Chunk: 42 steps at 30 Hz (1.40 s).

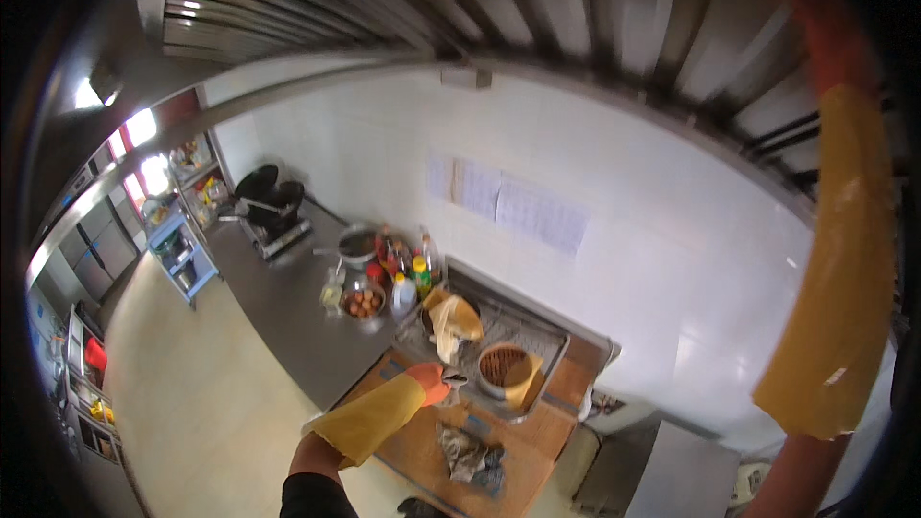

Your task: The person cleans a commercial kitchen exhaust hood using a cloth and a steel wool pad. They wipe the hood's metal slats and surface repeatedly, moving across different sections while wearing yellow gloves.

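Note:
My left hand (429, 383), in an orange rubber glove with a yellow sleeve cuff, grips a grey cloth (452, 390) above the wooden table (403, 439). Raised high at the upper right, my right hand (820, 21) wears the same kind of glove and is up against the metal slats (611, 7) of an overhead range hood. Blur and the dark rim hide its fingers. Below my left hand, a crumpled dirty cloth (468, 455) lies on the table. Just beyond is a metal tray (557, 352) bearing a round container (504, 368) and another vessel draped with pale cloth (453, 320).
A bowl of eggs (363, 302), several bottles (421, 273) and a pan (357, 243) stand on the steel counter (280, 302). Farther along sits a portable stove (284, 239) with a black wok (277, 201). Papers (540, 212) hang on the wall. A blue trolley (183, 252) stands at the left.

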Tool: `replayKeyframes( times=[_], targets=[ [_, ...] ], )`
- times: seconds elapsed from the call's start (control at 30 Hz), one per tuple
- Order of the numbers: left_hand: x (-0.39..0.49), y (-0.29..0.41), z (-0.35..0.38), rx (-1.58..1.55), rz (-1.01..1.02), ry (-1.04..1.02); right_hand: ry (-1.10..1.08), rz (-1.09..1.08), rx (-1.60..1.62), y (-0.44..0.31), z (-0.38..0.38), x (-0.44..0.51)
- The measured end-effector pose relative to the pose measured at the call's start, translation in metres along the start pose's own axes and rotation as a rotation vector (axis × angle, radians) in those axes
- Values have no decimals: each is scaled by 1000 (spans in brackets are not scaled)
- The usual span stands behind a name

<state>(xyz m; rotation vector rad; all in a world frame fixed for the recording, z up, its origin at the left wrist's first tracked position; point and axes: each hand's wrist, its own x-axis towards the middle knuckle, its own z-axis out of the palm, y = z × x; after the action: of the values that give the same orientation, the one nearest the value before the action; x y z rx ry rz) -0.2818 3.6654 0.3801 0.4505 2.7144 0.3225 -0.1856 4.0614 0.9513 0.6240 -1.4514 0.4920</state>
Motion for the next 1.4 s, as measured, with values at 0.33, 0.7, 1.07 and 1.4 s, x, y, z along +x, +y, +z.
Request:
replayKeyframes(
  times=[0.33, 0.7, 1.07, 1.4],
  targets=[
    [-53, -45, 184, -122, -156, -120, -524, 369, -247, -46, -42, -298],
    [24, -13, 201, -432, -74, -46, -1433, 1391, -233, -218, -67, -793],
    [44, -47, 265, -341, 70, 124, -1555, 1398, -426, -280, 40, -971],
    [-67, -53, 295, -684, 44, -107, -674, 2390, 65, -266, -7, -969]
  ],
)
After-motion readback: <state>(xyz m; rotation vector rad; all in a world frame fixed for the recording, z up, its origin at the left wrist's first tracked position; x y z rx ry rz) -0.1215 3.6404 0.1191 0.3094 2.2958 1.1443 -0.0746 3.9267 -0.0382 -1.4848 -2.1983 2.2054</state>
